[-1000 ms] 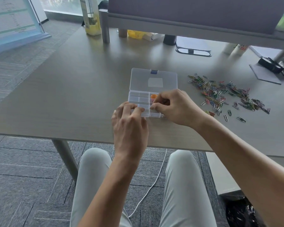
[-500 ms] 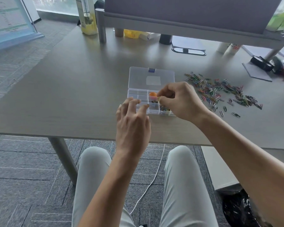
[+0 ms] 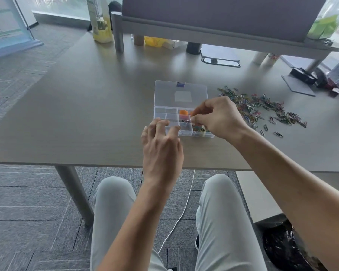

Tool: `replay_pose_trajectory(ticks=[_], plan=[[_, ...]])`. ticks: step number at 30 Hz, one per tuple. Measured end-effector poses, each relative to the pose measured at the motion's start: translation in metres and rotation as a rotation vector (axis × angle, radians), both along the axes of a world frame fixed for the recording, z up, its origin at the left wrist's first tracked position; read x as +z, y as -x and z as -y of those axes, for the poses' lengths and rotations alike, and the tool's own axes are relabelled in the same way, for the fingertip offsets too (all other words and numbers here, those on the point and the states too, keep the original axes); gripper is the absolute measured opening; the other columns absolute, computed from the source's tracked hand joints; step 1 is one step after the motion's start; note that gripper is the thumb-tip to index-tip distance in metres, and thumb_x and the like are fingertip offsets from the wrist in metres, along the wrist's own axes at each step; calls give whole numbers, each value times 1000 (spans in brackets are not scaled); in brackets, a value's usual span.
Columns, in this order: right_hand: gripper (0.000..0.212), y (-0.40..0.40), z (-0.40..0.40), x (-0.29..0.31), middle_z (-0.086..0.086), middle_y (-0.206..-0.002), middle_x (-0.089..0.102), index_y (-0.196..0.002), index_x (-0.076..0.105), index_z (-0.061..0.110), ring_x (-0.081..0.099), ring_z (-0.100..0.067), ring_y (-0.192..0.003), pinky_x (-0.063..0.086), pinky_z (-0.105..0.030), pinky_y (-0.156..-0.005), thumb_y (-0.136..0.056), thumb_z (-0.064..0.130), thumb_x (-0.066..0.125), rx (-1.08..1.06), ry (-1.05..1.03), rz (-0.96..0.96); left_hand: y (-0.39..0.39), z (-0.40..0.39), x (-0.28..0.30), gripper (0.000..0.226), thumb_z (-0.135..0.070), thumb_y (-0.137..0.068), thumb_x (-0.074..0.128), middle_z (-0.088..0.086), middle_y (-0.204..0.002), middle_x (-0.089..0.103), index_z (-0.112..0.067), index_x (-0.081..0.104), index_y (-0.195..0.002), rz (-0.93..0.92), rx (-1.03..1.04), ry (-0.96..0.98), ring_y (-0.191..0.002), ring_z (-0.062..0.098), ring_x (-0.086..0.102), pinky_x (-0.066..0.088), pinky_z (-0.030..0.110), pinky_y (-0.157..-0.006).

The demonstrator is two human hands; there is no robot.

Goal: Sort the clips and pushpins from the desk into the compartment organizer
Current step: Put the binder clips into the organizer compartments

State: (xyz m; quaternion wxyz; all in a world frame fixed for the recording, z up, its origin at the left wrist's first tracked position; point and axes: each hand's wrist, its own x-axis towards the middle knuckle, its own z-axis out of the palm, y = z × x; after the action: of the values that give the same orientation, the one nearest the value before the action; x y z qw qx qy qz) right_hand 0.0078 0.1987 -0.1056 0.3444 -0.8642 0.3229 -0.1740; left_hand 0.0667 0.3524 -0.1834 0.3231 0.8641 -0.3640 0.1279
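Left hand [image 3: 161, 142]: fingers spread, holding nothing, tips at the near-left edge of the box.
Box [image 3: 165, 114]: clear, lid open, on the desk [image 3: 86, 114].
Right hand [image 3: 216, 119]: pinching a small clip [image 3: 186, 120] above a middle compartment.
Clips [image 3: 262, 108]: loose pile, right of the box.

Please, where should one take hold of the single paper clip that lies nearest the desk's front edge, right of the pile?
That paper clip lies flat and apart from the pile. Probably best: come straight from above and pinch its two long sides between thumb and forefinger, since it is thin and nothing crowds it.
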Motion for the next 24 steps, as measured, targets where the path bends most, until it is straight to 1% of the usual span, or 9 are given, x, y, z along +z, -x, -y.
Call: replay_pose_trajectory(ticks=[2,5,6,8,10,13,17,20,24], plan=[[7,-1,-1,-1,9,-71,73,-83,82,21,59,7,-55,39,-5,-48,-79,19,88,-27,10,-32,0,0,-1,30,-14,-91,61,9,-132,59,-19,70,-119,-1,3,2,-135,30,45,36,52,-111],[7,-4,-3,-2,6,-72,75,-83,83,21,62,1,-60,41,-7,-48,-79,20,88,-50,20,-37,0,1,-1,30,-14,-91,61,9,-132,59,-19,70,-119,-1,6,4,-135,30,45,36,52,-112],[6,-6,-4,-3,7,-70,74,-81,83,21,61,1,-58,42,-9,-50,-78,21,88,-49,33,-44,0,1,-1,29,-14,-92,60,8,-132,59,-20,70,-119,0,8,4,-135,30,45,36,52,-112],[5,-10,-7,-5,10,-64,72,-77,83,25,61,0,-57,47,-18,-57,-77,23,87,-44,85,-70,0,1,-1,29,-14,-91,61,8,-131,59,-20,70,-119,3,7,4,-135,29,45,36,52,-112],[4,-14,-9,-8,11,-64,71,-76,82,28,66,-5,-65,54,-26,-65,-76,26,86,-42,144,-109,0,1,-2,29,-15,-91,62,7,-131,59,-21,70,-119,3,5,4,-135,29,45,35,52,-112],[4,-17,-11,-10,14,-69,73,-76,82,29,70,-8,-73,59,-32,-73,-76,25,83,-28,196,-134,-1,1,-2,29,-16,-92,61,6,-132,59,-22,69,-120,7,7,-2,-136,29,44,35,52,-112],[9,-15,-11,-15,14,-69,70,-73,77,31,69,-9,-74,58,-31,-73,-77,25,82,-12,254,-124,-1,2,-2,29,-15,-94,60,6,-131,59,-24,69,-120,18,16,-5,-136,28,44,35,51,-113],[8,-11,-11,-21,12,-68,68,-75,74,28,67,-14,-73,57,-33,-71,-78,25,81,12,317,-108,0,3,-3,28,-16,-95,59,7,-130,60,-25,70,-119,19,25,1,-135,28,45,35,51,-113],[11,-7,-10,-26,10,-70,69,-73,70,26,67,-15,-74,55,-34,-69,-77,25,80,-2,308,-65,0,2,-3,28,-18,-94,59,7,-129,60,-25,70,-118,19,25,3,-134,29,45,35,52,-112]])
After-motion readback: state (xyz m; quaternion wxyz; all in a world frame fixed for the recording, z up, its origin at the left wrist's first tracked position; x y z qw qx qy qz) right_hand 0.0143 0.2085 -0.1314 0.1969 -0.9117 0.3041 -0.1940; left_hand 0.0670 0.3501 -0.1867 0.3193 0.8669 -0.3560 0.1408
